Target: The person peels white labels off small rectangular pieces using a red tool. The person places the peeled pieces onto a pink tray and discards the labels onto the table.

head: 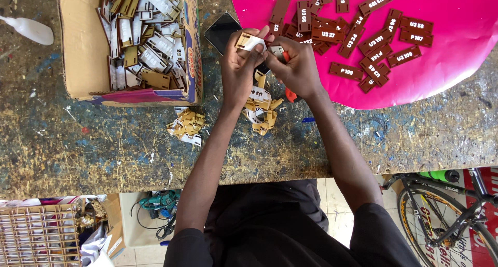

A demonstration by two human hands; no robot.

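Both hands are up over the middle of the paint-spattered tabletop (pixel 104 153), close together and busy with one small piece. The left hand (pixel 237 70) has its fingers curled around a tan tag (pixel 248 42) with a white strip across it, pinching it at the fingertips. The right hand (pixel 296 64) is closed in too, its fingertips meeting the left's at the same tag; something orange (pixel 290 94) peeks out below its palm, but what it is I cannot tell. The tag sits just above a dark phone (pixel 222 31) lying flat on the tabletop, partly hidden behind the hands. Right under the hands lies a heap of peelings (pixel 262 110), tan and white curls, and a second small heap (pixel 188 126) sits a little to the left of it. A cardboard box (pixel 83 54) at the far left is crammed with tan and white tags. On the far right a bright pink sheet (pixel 456 54) carries a scatter of brown tags (pixel 363 33) with white markings. A white squeeze bottle (pixel 28 29) lies at the tabletop's far left corner. Past the near edge, a bicycle wheel (pixel 441 220) stands on the floor at the right and a wooden grid (pixel 36 236) at the left.
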